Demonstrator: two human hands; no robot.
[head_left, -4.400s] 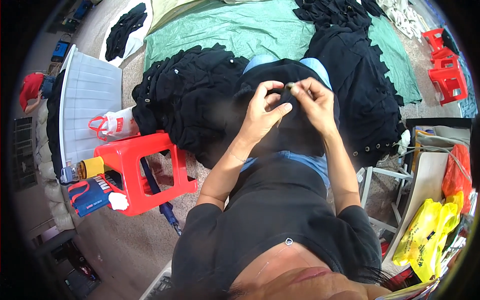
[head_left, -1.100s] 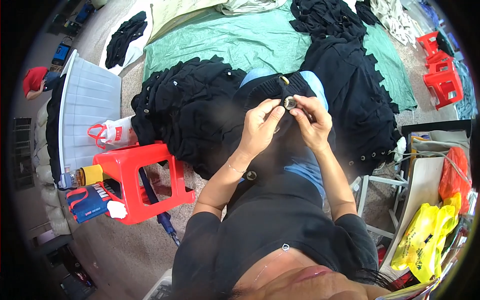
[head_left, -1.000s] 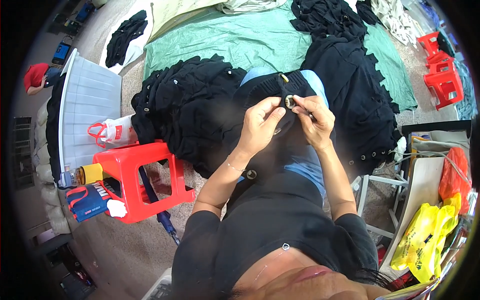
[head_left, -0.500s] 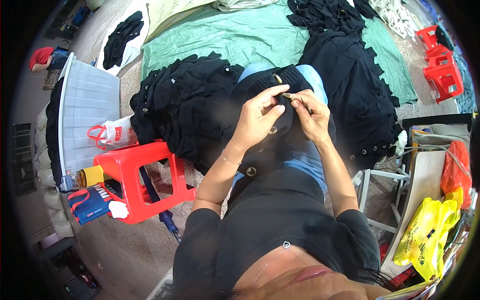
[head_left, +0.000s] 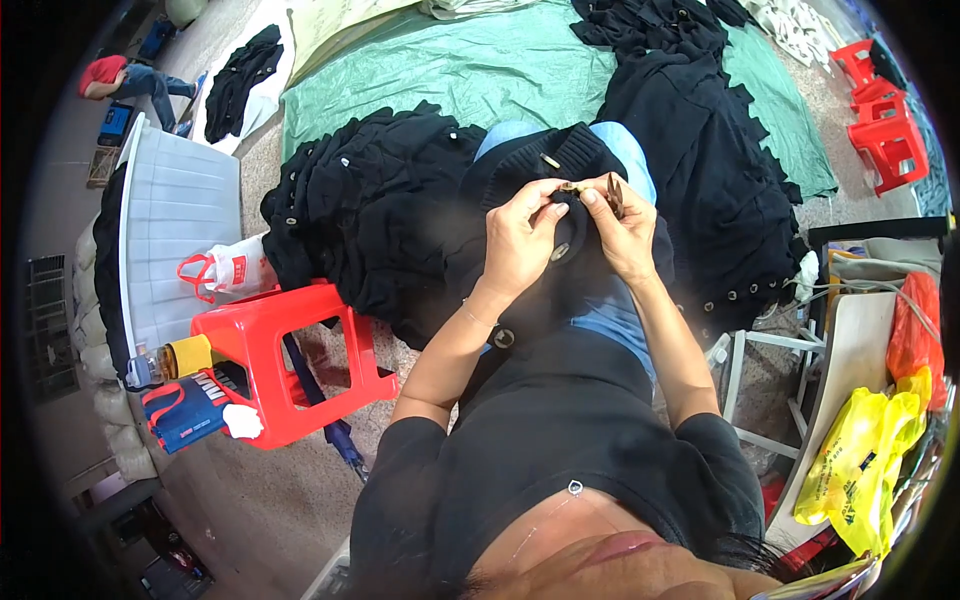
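A black knitted garment [head_left: 508,166] with a ribbed edge and several large buttons lies over my lap. My left hand [head_left: 512,238] is closed, its thumb and forefinger pinching a button [head_left: 569,187] at the garment's edge. Close against it, my right hand [head_left: 627,232] touches the same button with thumb and forefinger. Small brownish thread snips [head_left: 615,196] are tucked in the right hand's fingers, with the tip pointing up and away. Another button [head_left: 550,161] shows on the ribbing just beyond, and a pale oval one [head_left: 560,252] hangs below the hands.
Heaps of black garments lie left [head_left: 375,190] and right [head_left: 690,170] on a green sheet [head_left: 450,70]. At left stand a red stool [head_left: 290,350] and a grey bin [head_left: 180,220]. Yellow [head_left: 865,460] and red bags are at right. Another person [head_left: 125,80] bends far left.
My right hand has turned and come closer to the left, so the snips now point upward. The held edge has shifted slightly. The other person has moved further into view.
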